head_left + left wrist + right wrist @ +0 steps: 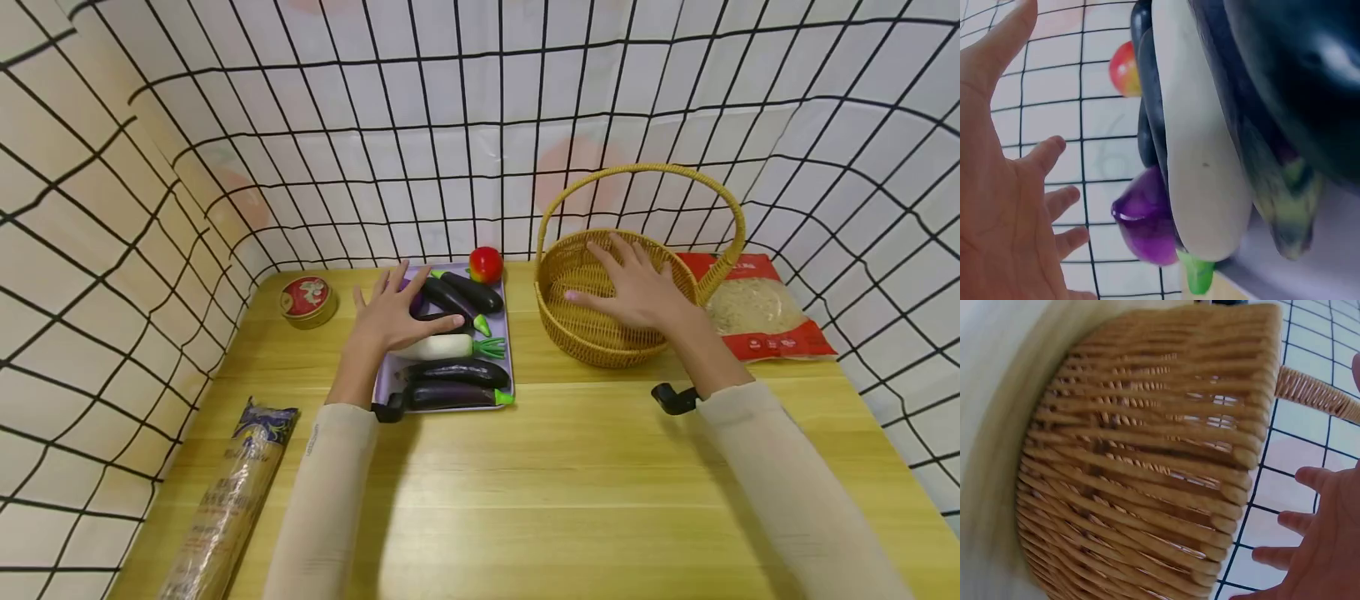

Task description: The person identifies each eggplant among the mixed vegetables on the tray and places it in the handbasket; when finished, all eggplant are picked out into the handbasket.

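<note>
Left hand (pixel 392 317) above tray (pixel 388 379) of eggplants (pixel 459 372), right hand (pixel 641 290) above wicker basket (pixel 588 344) on table (pixel 532 483); all fingers spread, holding nothing. A low sweep could roll the eggplants; a snagged handle (pixel 645 167) could tip the basket.

Booth-like recording enclosure, building type indiscernible: black grid mesh (pixel 501 122) is bounding a wood-grain desk (pixel 540 483) on three sides, a pale printed sheet (pixel 482 92) is hanging behind it, and wrist-worn cameras (pixel 675 399) are indicating filming.
</note>
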`<state>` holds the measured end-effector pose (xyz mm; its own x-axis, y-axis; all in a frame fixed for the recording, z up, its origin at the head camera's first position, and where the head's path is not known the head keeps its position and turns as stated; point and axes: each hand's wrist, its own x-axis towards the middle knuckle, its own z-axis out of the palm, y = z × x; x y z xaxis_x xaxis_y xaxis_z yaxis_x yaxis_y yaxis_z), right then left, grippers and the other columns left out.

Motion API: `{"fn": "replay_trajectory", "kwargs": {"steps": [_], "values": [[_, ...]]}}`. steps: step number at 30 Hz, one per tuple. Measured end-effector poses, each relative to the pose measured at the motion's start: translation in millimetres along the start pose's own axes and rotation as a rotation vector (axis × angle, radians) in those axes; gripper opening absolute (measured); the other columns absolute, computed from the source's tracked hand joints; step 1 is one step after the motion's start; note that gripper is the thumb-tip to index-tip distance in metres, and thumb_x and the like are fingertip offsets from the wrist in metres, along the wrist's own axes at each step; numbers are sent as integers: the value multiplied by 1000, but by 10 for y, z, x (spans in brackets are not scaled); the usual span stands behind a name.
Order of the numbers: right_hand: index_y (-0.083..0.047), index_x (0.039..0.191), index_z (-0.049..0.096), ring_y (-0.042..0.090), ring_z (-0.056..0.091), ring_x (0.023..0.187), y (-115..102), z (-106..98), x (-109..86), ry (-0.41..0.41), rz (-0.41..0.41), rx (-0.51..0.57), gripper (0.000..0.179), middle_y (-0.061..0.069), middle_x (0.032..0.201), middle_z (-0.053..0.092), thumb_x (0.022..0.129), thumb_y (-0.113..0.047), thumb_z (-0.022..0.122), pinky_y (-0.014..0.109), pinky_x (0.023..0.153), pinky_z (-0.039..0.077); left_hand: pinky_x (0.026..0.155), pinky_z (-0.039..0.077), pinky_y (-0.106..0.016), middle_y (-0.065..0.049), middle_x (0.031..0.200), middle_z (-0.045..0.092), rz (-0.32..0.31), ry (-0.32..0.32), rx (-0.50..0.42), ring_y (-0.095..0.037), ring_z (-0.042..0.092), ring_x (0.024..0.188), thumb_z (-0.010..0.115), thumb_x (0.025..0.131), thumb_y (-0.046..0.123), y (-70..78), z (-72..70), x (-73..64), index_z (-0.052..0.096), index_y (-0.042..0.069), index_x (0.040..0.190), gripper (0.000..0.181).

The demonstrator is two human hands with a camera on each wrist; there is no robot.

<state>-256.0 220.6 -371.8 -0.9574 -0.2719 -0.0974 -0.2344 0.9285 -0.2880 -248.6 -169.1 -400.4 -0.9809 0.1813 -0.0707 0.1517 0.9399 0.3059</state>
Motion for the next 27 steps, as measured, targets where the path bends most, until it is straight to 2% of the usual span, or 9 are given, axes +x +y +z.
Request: {"fn": "replay_trajectory", "kwargs": {"steps": [2,5,9,12,17,21,24,27], "values": [[-29,167,5,53,3,156,-4,14,-54,9,-16,33,101,11,174,-9,90,-84,39,85,111,7,120,-2,-76,-3,175,1,13,7,-47,-37,3,161,48,74,95,-56,7,-37,6,49,163,108],[-30,167,7,54,12,154,-15,51,-129,27,-36,81,97,14,174,-2,92,-81,42,83,112,16,122,11,-73,-4,175,3,20,18,-147,-40,7,160,55,79,87,-154,22,-106,8,47,163,104],[-30,167,12,54,22,151,-57,106,-236,68,-62,134,94,13,174,6,93,-77,47,81,109,27,117,29,-72,-9,174,10,25,41,-263,-45,19,156,62,84,77,-281,48,-198,16,40,165,100],[-27,166,19,50,26,151,-120,144,-318,106,-88,190,91,12,173,14,94,-73,51,79,110,29,117,31,-70,-11,172,15,28,55,-314,-46,25,154,62,88,71,-356,66,-256,20,32,166,97],[-25,161,34,42,33,150,-255,259,-424,159,-150,284,81,9,167,32,95,-65,59,72,115,30,117,31,-69,-15,170,22,12,74,-398,-47,32,150,62,94,60,-484,126,-335,26,27,165,86],[-26,155,45,36,50,138,-369,401,-488,191,-194,354,71,6,157,47,95,-58,64,62,111,42,113,39,-66,-17,167,28,-14,81,-473,-49,41,143,64,97,49,-587,171,-373,33,25,163,76],[-22,152,50,34,57,126,-470,488,-548,181,-228,418,66,5,148,55,95,-53,67,57,104,49,110,45,-62,-16,166,32,-45,71,-521,-47,47,139,65,99,38,-649,179,-394,37,22,161,70],[-17,149,53,32,59,126,-572,560,-581,146,-274,466,63,5,145,58,96,-49,68,54,104,51,106,49,-57,-16,163,37,-82,52,-544,-43,52,136,63,97,26,-711,177,-400,41,18,160,67]]}}
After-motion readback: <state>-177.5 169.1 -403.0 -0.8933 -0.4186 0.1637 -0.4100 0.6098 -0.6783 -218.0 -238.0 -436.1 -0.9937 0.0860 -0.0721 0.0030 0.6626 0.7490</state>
